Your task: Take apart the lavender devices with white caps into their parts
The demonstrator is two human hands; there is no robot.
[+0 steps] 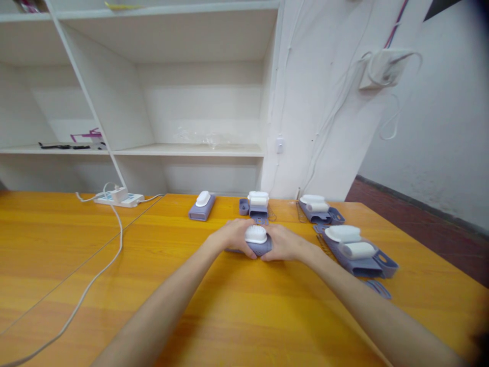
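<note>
Both my hands meet on a small purple holder with a white brush on top (256, 237), resting on the orange table (214, 306). My left hand (231, 237) wraps its left side with curled fingers. My right hand (284, 243) grips its right side the same way. Just beyond it stands another purple holder with white pieces (259, 204). A purple block with a white top (202, 206) lies further left.
Two purple trays with white rollers (320, 209) (355, 250) lie to the right, near the table's right edge. A white power strip (119, 198) and its cable (95, 278) cross the left side. White shelves (183, 150) stand behind the table.
</note>
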